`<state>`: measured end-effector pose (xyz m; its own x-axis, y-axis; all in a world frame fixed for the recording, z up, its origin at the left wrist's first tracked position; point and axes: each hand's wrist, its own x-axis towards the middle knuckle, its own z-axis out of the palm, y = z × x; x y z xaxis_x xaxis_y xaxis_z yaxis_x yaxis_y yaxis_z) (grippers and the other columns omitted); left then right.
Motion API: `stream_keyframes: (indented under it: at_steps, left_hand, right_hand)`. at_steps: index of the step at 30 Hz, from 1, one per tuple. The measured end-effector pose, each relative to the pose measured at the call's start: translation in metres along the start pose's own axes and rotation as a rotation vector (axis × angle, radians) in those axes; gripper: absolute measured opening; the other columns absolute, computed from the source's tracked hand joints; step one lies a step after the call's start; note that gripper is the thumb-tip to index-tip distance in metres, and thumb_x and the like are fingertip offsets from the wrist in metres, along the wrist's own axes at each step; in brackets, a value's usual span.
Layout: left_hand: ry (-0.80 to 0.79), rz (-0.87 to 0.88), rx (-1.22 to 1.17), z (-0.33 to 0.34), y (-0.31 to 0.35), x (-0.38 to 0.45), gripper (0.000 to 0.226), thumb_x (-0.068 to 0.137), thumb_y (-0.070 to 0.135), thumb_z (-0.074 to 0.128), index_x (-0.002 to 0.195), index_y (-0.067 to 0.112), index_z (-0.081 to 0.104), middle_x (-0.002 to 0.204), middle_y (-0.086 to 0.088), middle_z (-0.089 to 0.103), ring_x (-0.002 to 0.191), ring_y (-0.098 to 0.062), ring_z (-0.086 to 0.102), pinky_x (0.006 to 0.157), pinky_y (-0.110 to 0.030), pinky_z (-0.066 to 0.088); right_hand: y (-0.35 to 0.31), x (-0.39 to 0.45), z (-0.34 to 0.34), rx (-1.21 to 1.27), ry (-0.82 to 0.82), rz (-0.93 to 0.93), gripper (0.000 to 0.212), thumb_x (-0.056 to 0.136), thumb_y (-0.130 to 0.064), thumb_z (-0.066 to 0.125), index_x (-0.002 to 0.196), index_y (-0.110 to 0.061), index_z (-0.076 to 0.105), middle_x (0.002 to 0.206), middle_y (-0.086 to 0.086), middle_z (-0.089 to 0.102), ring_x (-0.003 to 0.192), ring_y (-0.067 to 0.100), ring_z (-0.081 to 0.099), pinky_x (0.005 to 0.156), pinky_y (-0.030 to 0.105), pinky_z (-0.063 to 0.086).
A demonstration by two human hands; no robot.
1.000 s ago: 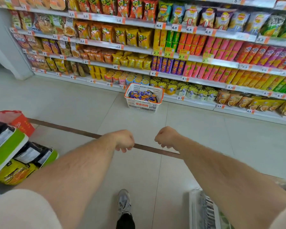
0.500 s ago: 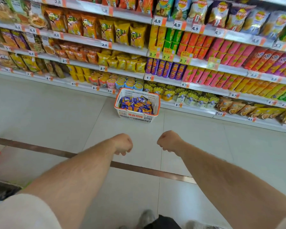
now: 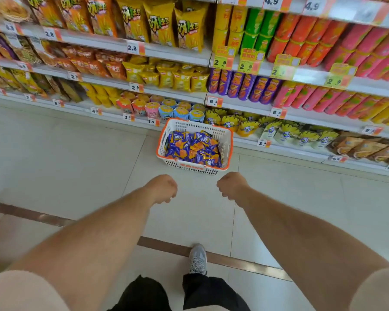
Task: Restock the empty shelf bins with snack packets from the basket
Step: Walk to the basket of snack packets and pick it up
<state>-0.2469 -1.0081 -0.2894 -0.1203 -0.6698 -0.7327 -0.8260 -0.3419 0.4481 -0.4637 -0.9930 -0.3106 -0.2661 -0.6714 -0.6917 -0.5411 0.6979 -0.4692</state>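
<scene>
- Shelves (image 3: 171, 57) run across the back, packed w/ snack bags & tubes, price tags along the edges.
- Tiled floor (image 3: 65, 158) w/ a dark strip crossing it.
- White basket (image 3: 227, 151), orange rim, sits on the floor just in front of the bottom shelf; purple-orange snack packets (image 3: 192, 149) heaped inside.
- Left hand (image 3: 163, 188) & right hand (image 3: 231, 185) hang near the basket, apart from it, both curled into fists, holding nothing.
- Grey shoe (image 3: 197, 259) on the strip.
</scene>
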Motion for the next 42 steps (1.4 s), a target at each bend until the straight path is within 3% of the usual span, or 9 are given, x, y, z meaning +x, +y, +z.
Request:
stream_keyframes:
  at_steps: [8, 12, 17, 25, 28, 31, 35, 38, 42]
  left_hand:
    - [-0.036, -0.033, -0.113, -0.046, 0.035, 0.112, 0.014, 0.089, 0.001, 0.05, 0.096, 0.008, 0.06, 0.096, -0.018, 0.064, 0.073, -0.027, 0.056, 0.059, -0.025, 0.039]
    - [-0.105, 0.019, -0.068, -0.063, 0.051, 0.191, 0.012, 0.093, 0.002, 0.049, 0.094, 0.011, 0.058, 0.094, -0.013, 0.062, 0.081, -0.027, 0.059, 0.08, -0.035, 0.055]
    - [-0.116, 0.047, -0.095, -0.075, 0.072, 0.282, 0.016, 0.09, 0.004, 0.051, 0.098, 0.001, 0.065, 0.101, -0.022, 0.067, 0.078, -0.027, 0.06, 0.072, -0.033, 0.049]
    - [-0.104, 0.086, -0.036, -0.046, 0.075, 0.403, 0.009, 0.087, 0.01, 0.058, 0.086, 0.012, 0.066, 0.096, -0.013, 0.069, 0.093, -0.031, 0.064, 0.083, -0.04, 0.052]
    - [-0.105, 0.068, -0.026, -0.018, 0.068, 0.455, 0.006, 0.088, 0.018, 0.058, 0.091, 0.022, 0.062, 0.099, -0.003, 0.068, 0.09, -0.022, 0.062, 0.079, -0.033, 0.05]
    - [-0.141, 0.063, 0.003, 0.012, 0.065, 0.503, 0.009, 0.091, 0.021, 0.056, 0.098, 0.021, 0.061, 0.097, 0.005, 0.061, 0.091, -0.017, 0.058, 0.075, -0.03, 0.047]
    - [-0.158, 0.05, -0.022, 0.045, 0.069, 0.554, 0.012, 0.094, 0.02, 0.052, 0.103, 0.02, 0.061, 0.092, 0.012, 0.058, 0.084, -0.01, 0.056, 0.068, -0.026, 0.044]
    - [-0.165, 0.044, -0.004, 0.06, 0.071, 0.578, 0.015, 0.093, 0.023, 0.055, 0.105, 0.018, 0.063, 0.104, 0.002, 0.063, 0.095, -0.017, 0.059, 0.074, -0.03, 0.047]
    - [-0.174, 0.023, -0.01, 0.067, 0.071, 0.589, 0.016, 0.092, 0.019, 0.053, 0.106, 0.017, 0.061, 0.107, 0.0, 0.061, 0.094, -0.019, 0.058, 0.065, -0.027, 0.042]
  right_hand:
    - [-0.046, 0.112, -0.009, 0.05, -0.021, 0.041, 0.006, 0.084, -0.013, 0.055, 0.089, -0.013, 0.059, 0.087, 0.01, 0.062, 0.076, 0.023, 0.056, 0.072, 0.034, 0.052]
    - [-0.062, 0.18, -0.003, 0.067, 0.018, 0.118, 0.008, 0.084, -0.017, 0.055, 0.09, -0.015, 0.061, 0.092, 0.01, 0.063, 0.079, 0.025, 0.056, 0.082, 0.038, 0.054]
    - [-0.073, 0.261, 0.004, 0.093, 0.121, 0.213, 0.022, 0.089, -0.017, 0.051, 0.103, -0.01, 0.067, 0.092, 0.009, 0.061, 0.083, 0.026, 0.056, 0.075, 0.033, 0.048]
    - [-0.039, 0.393, 0.011, 0.044, 0.186, 0.321, 0.005, 0.082, -0.012, 0.054, 0.081, -0.01, 0.058, 0.071, 0.006, 0.054, 0.068, 0.025, 0.05, 0.05, 0.023, 0.033]
    - [-0.02, 0.449, 0.019, 0.048, 0.184, 0.367, 0.006, 0.076, -0.015, 0.053, 0.079, -0.019, 0.048, 0.087, 0.008, 0.053, 0.077, 0.026, 0.05, 0.057, 0.023, 0.04]
    - [0.001, 0.503, 0.029, 0.1, 0.175, 0.406, 0.047, 0.077, -0.022, 0.058, 0.123, -0.011, 0.05, 0.117, 0.013, 0.057, 0.103, 0.032, 0.059, 0.085, 0.038, 0.055]
    - [0.019, 0.559, 0.036, 0.168, 0.219, 0.517, 0.065, 0.079, -0.03, 0.065, 0.133, -0.009, 0.036, 0.13, 0.015, 0.047, 0.117, 0.036, 0.052, 0.097, 0.045, 0.049]
    - [0.029, 0.584, 0.038, 0.333, 0.221, 0.63, 0.077, 0.073, -0.029, 0.066, 0.137, -0.009, 0.027, 0.134, 0.015, 0.043, 0.119, 0.036, 0.049, 0.1, 0.048, 0.046]
    - [0.026, 0.584, 0.037, 0.598, 0.226, 0.636, 0.055, 0.079, -0.023, 0.065, 0.122, -0.012, 0.032, 0.109, 0.009, 0.05, 0.099, 0.028, 0.053, 0.082, 0.039, 0.047]
